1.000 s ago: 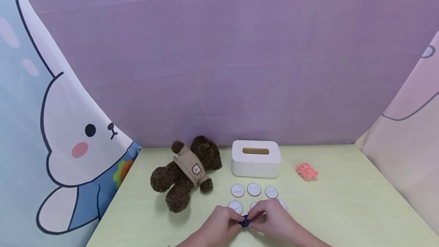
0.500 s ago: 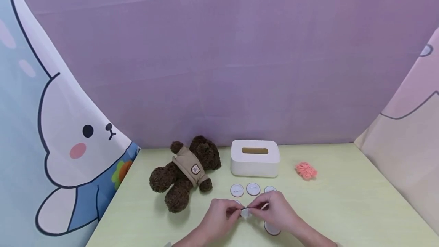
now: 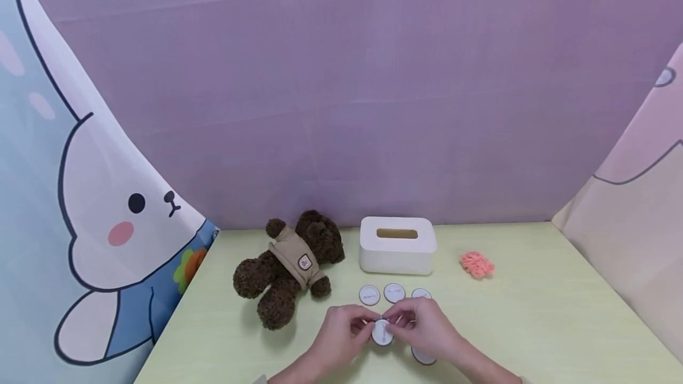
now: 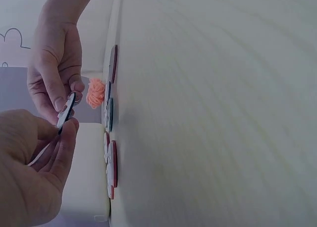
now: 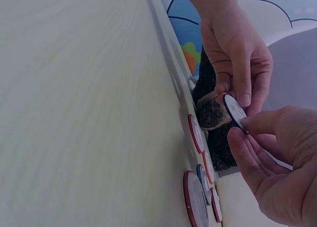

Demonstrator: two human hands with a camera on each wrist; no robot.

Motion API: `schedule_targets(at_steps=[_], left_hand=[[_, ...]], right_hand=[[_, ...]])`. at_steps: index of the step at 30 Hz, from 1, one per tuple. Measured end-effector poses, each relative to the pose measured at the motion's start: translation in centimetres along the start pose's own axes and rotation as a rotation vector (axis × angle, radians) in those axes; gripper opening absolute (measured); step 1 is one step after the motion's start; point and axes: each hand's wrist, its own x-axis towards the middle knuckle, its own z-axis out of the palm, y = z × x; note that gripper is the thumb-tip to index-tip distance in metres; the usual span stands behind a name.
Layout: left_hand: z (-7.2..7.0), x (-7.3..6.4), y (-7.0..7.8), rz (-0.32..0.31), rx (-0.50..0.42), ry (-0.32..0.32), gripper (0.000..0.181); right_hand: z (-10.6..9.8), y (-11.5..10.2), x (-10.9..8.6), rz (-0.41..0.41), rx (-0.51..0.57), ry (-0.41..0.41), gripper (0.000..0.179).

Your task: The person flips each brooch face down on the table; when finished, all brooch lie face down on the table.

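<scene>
A round pin-back button badge (image 3: 382,333) is between my two hands, its white back with the pin facing the head camera and a dark rim round it. My left hand (image 3: 341,338) pinches its left edge between thumb and fingers. From the other side my right hand (image 3: 425,328) pinches it, thumb on the white back near the pin. In the left wrist view the badge (image 4: 66,112) is held up off the table, tilted. Behind my hands lie more badges (image 3: 394,293), backs up; one badge (image 3: 424,355) is partly covered by my right hand.
A brown teddy bear (image 3: 293,268) in a beige top lies at the left. The white tissue box (image 3: 397,259) stands behind the badges, and a pink fluffy clump (image 3: 477,265) is to its right. Fabric walls (image 3: 373,105) rise behind and beside the table (image 3: 533,313).
The badge has turned over in my hands, from its dark blue face to its white back. Both hands have risen slightly in view, and a badge beneath my right hand has come into sight.
</scene>
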Motion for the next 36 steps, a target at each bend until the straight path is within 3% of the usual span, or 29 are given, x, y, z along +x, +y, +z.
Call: schedule_targets(at_steps=[3, 9, 16, 20, 27, 36], left_hand=[[0.04, -0.17, -0.11, 0.038, -0.023, 0.001, 0.019], [-0.04, -0.36, -0.01, 0.072, -0.093, -0.061, 0.034], [-0.21, -0.24, 0.25, -0.001, -0.105, -0.061, 0.036], [-0.34, -0.17, 0.21, -0.028, -0.113, -0.062, 0.037], [-0.53, -0.1, 0.01, 0.001, -0.08, -0.092, 0.035], [-0.12, -0.2, 0.08, -0.023, -0.06, -0.087, 0.03]], right_hand=[[-0.03, -0.04, 0.0, 0.017, 0.019, -0.011, 0.01], [-0.17, -0.08, -0.17, 0.034, 0.034, -0.032, 0.01], [-0.19, -0.04, -0.34, 0.069, 0.035, -0.051, 0.01], [-0.21, 0.12, -0.46, 0.038, 0.059, -0.056, 0.018], [-0.07, 0.28, -0.84, 0.009, 0.103, -0.098, 0.032], [0.13, -0.07, -0.84, 0.042, 0.017, -0.08, 0.029]])
